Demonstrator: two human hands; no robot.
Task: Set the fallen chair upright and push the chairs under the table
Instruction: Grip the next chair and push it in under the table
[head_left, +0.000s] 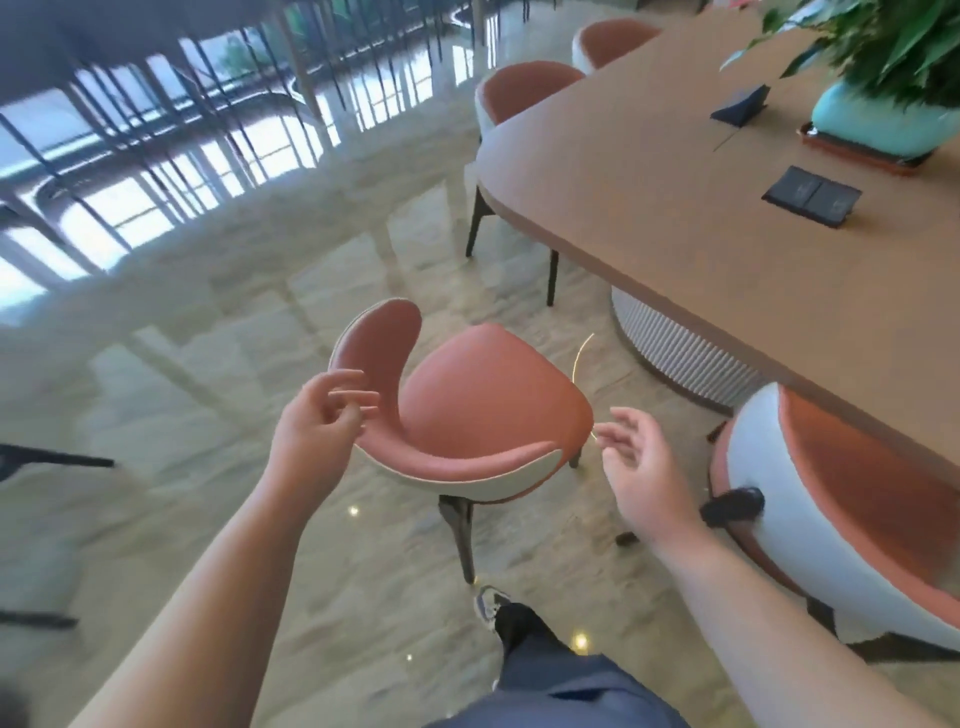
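A chair with a terracotta seat and a curved white-backed rest (483, 410) stands upright on the floor, away from the long brown table (675, 171). My left hand (322, 415) hovers at the left end of the backrest, fingers apart, just off the edge. My right hand (636, 462) is open beside the right end of the backrest, holding nothing. Another matching chair (831, 504) sits partly under the table at the right. Two more chairs (524, 88) are tucked in at the table's far side.
A potted plant in a teal pot (883, 114) and dark flat pads (810, 195) lie on the table. The table's ribbed white pedestal (675, 348) stands close behind the chair. My leg and shoe (491, 605) are just below it. Dark chair legs (52, 460) show at left.
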